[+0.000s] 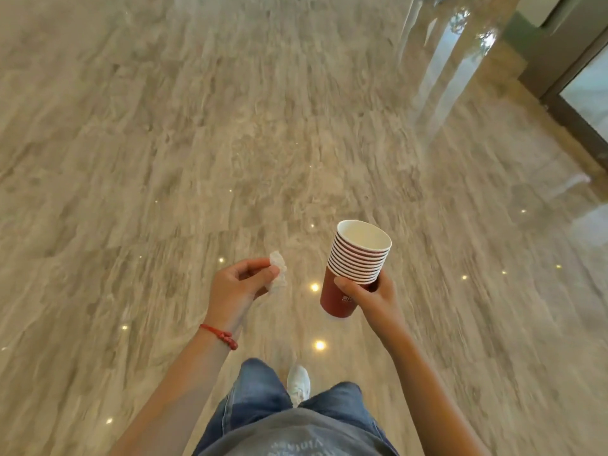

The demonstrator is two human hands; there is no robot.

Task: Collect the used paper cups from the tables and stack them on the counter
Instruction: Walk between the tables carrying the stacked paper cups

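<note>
At six o'clock, nearest the camera, a grey shirt hem (296, 436) with pale lettering is hanging over blue jeans (260, 393), and one white shoe (298, 383) is showing between the legs on the polished stone floor (164, 143).

At about seven o'clock from the centre, the left forearm is reaching up into view, wearing a red cord bracelet (219, 335) at the wrist. The left hand (235, 286) is curling its fingers and pinching a small crumpled white tissue (278, 273) between thumb and fingertips; the tissue is sticking out toward one o'clock from the hand.

At about five o'clock from the centre, the right hand (375, 297) is gripping a stack of red paper cups (355, 268) from its right side, thumb lying across the front just under the lowest white rim and fingers wrapping round the back. The stack is being held in the air, well apart from the tissue, tilting with its open white mouth toward one o'clock. Many rims are showing, nested tightly one inside another; the exact count is hard to tell.

Small ceiling lights are reflecting in the floor around the hands. Farther off, at about two o'clock, a dark door frame (566, 93) is standing at the floor's edge, with bright glare streaking the floor beside it.
</note>
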